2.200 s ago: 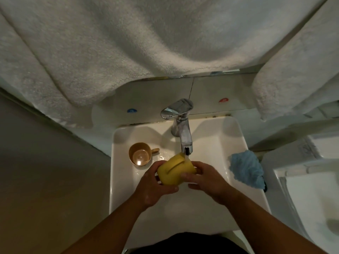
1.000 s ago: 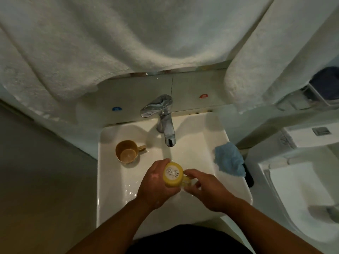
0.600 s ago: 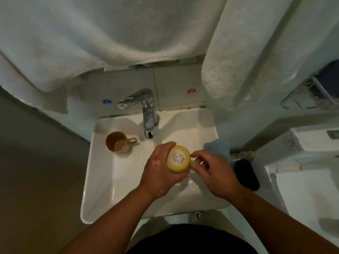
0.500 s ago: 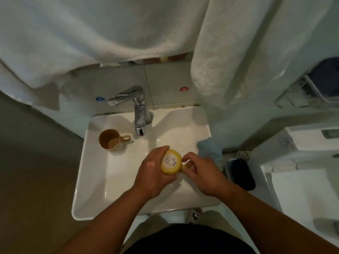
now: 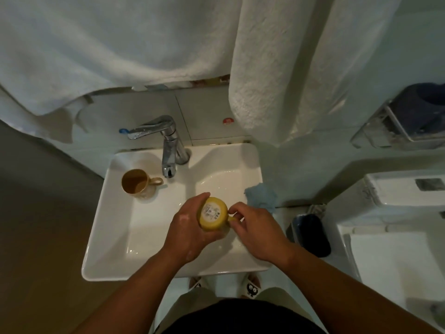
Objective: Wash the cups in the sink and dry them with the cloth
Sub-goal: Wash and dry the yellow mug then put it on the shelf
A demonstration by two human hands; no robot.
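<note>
A yellow cup is held upside down over the white sink, its labelled base facing up. My left hand wraps round the cup's body from the left. My right hand pinches the cup's handle on the right side. A brown cup stands upright in the sink's back left corner, handle pointing right. A blue cloth lies bunched on the sink's right rim, just beyond my right hand.
The chrome tap stands at the back of the sink with no water running. White towels hang low above the basin. A dark bin sits on the floor to the right, beside a white toilet.
The cup has left the running stream and been turned base up; the water has stopped. The view has pulled back and shifted right, with both hands staying on the cup.
</note>
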